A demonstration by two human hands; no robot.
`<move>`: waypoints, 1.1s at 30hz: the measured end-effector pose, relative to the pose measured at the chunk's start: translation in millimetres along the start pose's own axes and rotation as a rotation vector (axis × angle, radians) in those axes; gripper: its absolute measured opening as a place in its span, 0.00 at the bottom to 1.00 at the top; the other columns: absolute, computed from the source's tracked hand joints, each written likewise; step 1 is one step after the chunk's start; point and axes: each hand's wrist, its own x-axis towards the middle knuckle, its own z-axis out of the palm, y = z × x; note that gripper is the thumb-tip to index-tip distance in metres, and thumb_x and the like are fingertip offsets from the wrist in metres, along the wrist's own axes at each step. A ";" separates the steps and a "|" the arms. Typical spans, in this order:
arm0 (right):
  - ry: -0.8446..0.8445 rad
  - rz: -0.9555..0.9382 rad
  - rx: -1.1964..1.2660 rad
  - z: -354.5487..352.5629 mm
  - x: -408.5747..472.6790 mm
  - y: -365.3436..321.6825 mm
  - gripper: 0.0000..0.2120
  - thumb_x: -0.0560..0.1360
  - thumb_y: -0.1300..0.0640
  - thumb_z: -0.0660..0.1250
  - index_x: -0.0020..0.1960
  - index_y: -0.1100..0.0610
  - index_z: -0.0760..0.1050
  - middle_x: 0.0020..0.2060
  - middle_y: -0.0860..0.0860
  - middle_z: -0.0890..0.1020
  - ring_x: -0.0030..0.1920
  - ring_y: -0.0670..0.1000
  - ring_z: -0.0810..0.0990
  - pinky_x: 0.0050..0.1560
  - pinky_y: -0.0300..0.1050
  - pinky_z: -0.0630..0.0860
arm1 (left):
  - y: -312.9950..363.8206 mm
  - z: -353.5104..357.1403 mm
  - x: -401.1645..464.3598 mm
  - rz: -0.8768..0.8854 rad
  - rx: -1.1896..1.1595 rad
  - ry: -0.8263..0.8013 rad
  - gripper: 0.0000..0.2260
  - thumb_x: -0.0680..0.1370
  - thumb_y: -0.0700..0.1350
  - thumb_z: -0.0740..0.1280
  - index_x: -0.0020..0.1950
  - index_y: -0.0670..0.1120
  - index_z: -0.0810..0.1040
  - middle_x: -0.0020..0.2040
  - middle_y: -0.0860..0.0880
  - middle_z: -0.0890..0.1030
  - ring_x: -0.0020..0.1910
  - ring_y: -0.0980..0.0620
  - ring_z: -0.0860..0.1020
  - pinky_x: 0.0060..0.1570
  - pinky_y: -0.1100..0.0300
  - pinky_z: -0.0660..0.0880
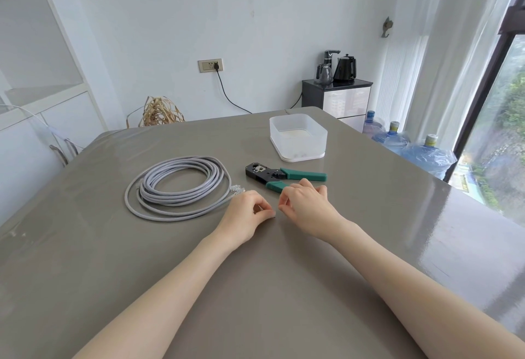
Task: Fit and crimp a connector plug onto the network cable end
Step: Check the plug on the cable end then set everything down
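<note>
A grey network cable (176, 185) lies coiled on the table, left of centre. One strand runs from the coil into my left hand (247, 212), whose curled fingers hold the cable end. A small dark tip shows at its fingertips. Clear connector plugs (238, 189) lie beside the coil, just beyond my left hand. My right hand (304, 206) is close to the right of the left, fingers curled and thumb against forefinger. Whether it pinches anything is too small to tell. The green-handled crimping tool (279, 177) lies just behind my right hand, partly covered by its fingers.
A translucent white plastic box (298, 137) stands on the grey table (284, 287) behind the tool. The table's right edge runs along a window, with water bottles (397, 140) on the floor. A black cabinet with kettles (336, 94) stands by the far wall.
</note>
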 end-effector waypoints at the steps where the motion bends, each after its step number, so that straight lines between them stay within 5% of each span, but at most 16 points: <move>1: 0.004 0.003 0.004 0.1 -0.1 0.5 0.10 0.80 0.53 0.56 0.53 0.54 0.74 0.50 0.48 0.77 0.56 0.51 0.67 0.51 0.50 0.62 | -0.3 0.4 -0.4 0.005 -0.005 0.004 0.05 0.73 0.43 0.71 0.44 0.42 0.82 0.42 0.51 0.77 0.36 0.57 0.71 0.35 0.69 0.63; 9: 0.022 0.025 0.032 0.9 -1.5 4.0 0.10 0.80 0.54 0.56 0.52 0.54 0.74 0.49 0.49 0.77 0.56 0.51 0.67 0.51 0.50 0.62 | 3.6 1.7 -0.1 0.056 0.035 0.036 0.03 0.72 0.43 0.72 0.42 0.44 0.83 0.42 0.50 0.78 0.34 0.57 0.71 0.37 0.66 0.63; 18: 0.036 0.029 0.037 2.3 -2.7 4.1 0.09 0.80 0.54 0.56 0.51 0.54 0.74 0.49 0.48 0.77 0.56 0.51 0.67 0.51 0.50 0.61 | 3.7 7.2 -2.8 0.274 0.377 -0.049 0.08 0.80 0.45 0.61 0.51 0.41 0.76 0.53 0.47 0.74 0.54 0.49 0.70 0.55 0.61 0.65; 25: 0.044 0.029 0.049 0.1 -2.6 4.1 0.10 0.80 0.54 0.55 0.52 0.55 0.74 0.49 0.49 0.77 0.56 0.52 0.67 0.52 0.51 0.62 | -3.9 -0.8 -1.6 0.083 0.132 -0.007 0.05 0.79 0.42 0.63 0.47 0.42 0.77 0.46 0.51 0.73 0.44 0.55 0.71 0.44 0.67 0.63; 33: 0.032 0.027 0.047 -0.7 -3.2 3.0 0.10 0.80 0.54 0.56 0.53 0.55 0.74 0.50 0.49 0.77 0.56 0.52 0.67 0.51 0.50 0.62 | -4.1 -1.9 -2.4 0.067 0.066 -0.005 0.04 0.76 0.42 0.67 0.43 0.44 0.79 0.45 0.49 0.76 0.42 0.54 0.72 0.40 0.68 0.63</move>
